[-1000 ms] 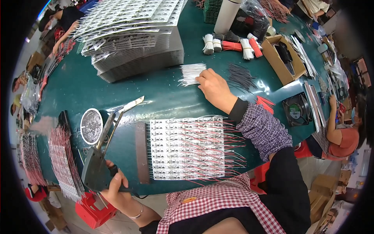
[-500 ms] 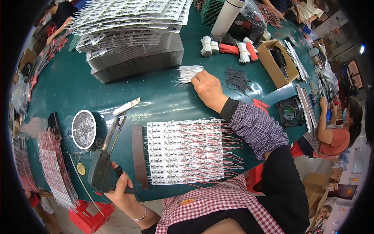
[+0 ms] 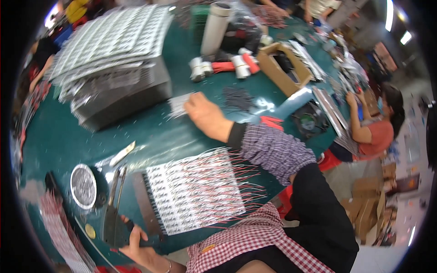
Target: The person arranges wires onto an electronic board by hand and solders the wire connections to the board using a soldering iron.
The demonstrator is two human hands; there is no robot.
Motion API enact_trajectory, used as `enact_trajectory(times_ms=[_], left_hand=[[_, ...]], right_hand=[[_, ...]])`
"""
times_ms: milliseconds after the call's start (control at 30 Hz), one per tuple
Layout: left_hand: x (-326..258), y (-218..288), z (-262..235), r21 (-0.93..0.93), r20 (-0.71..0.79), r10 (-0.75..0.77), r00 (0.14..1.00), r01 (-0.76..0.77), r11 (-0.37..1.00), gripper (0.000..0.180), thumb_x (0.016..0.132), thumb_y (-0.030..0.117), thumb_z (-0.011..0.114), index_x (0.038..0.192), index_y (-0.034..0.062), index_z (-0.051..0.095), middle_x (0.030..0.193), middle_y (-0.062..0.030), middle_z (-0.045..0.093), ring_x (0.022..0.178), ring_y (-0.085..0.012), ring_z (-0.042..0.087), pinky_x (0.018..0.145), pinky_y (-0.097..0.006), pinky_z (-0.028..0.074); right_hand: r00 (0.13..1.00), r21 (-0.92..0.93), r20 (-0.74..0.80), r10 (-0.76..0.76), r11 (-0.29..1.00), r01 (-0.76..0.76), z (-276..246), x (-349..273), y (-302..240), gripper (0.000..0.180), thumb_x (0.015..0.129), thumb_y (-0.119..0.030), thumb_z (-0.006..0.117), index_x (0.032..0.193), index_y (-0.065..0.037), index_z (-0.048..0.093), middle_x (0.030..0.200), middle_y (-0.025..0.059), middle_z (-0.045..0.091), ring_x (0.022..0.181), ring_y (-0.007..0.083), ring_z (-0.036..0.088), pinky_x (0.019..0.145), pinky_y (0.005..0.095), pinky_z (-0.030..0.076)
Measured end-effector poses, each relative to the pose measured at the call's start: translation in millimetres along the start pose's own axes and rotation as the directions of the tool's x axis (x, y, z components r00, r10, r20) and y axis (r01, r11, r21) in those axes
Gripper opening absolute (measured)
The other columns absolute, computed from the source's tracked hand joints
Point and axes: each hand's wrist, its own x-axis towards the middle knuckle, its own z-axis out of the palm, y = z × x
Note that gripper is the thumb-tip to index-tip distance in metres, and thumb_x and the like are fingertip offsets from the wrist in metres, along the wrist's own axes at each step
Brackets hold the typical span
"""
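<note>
Left hand (image 3: 136, 243) low at the near table edge, fingers wrapped tight round the dark handle of the black, long-bladed cutter (image 3: 113, 214), just left of the white wired strip panel (image 3: 195, 195). Right hand (image 3: 202, 111) far across the green tabletop (image 3: 150, 136), fingertips curled, pinching at the small white wire bundle (image 3: 178, 103); best picked singly, judging by the tangle. Further right, open brown cardboard box (image 3: 282, 68), plain-sided.

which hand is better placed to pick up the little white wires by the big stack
Right. The right hand already rests on the white wires, while the left hand is at the near table edge gripping a dark tool.
</note>
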Motion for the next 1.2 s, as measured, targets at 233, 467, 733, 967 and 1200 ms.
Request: enact_trajectory(times_ms=[233,467,733,967,1200], left_hand=[[6.4,-10.2,-11.9,0.091,0.085,0.029,0.996,-0.036,0.995,0.055,0.073,-0.006,0.06,0.127,-0.0045,0.053,0.113,-0.0138,0.059,0.068,-0.0106,0.052,0.046,-0.02,0.037],[3.5,-8.2,-9.5,0.103,0.054,0.041,0.998,-0.046,0.994,0.055,0.073,-0.006,0.06,0.127,-0.0049,0.053,0.115,-0.0144,0.058,0.066,-0.0112,0.052,0.046,-0.02,0.038],[-8.4,-9.9,-22.7,-0.069,0.021,0.004,1.0,-0.002,0.998,0.052,0.071,-0.01,0.062,0.123,-0.0073,0.054,0.111,-0.0176,0.061,0.066,-0.0147,0.055,0.044,-0.022,0.039],[-8.4,-8.3,-22.4,-0.078,-0.019,-0.032,0.999,0.031,0.996,0.057,0.071,-0.009,0.063,0.127,-0.0062,0.053,0.113,-0.0192,0.061,0.065,-0.0158,0.056,0.045,-0.023,0.04],[-7.1,-5.7,-14.6,-0.068,-0.014,-0.055,0.998,0.054,0.996,0.057,0.071,-0.008,0.062,0.128,-0.0071,0.053,0.112,-0.0202,0.062,0.064,-0.0161,0.056,0.045,-0.023,0.04]], right_hand=[[0.986,0.022,0.078,-0.148,0.989,0.147,-40.6,17.5,-2.7,0.01,0.07,-0.004,0.066,0.08,-0.003,0.064,0.081,0.0126,0.063,0.083,0.0302,0.064,0.069,0.0388,0.054],[0.842,-0.207,0.49,-0.224,0.909,0.363,-57.6,42.0,-50.0,0.003,0.065,-0.013,0.071,0.064,-0.011,0.069,0.068,0.0057,0.067,0.069,0.0229,0.067,0.059,0.0346,0.05],[0.6,-0.36,0.799,-0.039,0.768,0.53,-53.0,55.7,-81.4,0.008,0.075,-0.016,0.069,0.079,-0.015,0.075,0.078,0.0031,0.071,0.076,0.0215,0.069,0.06,0.0381,0.046],[0.835,-0.238,0.508,-0.212,0.897,0.373,-52.2,35.9,-42.2,0.003,0.064,-0.011,0.069,0.065,-0.008,0.067,0.073,0.0101,0.065,0.074,0.0244,0.067,0.064,0.0351,0.051],[0.889,-0.207,0.392,-0.236,0.919,0.335,-43.3,9.2,-22.1,0.005,0.066,-0.007,0.067,0.063,-0.008,0.063,0.074,0.005,0.056,0.079,0.021,0.061,0.074,0.0346,0.047]])
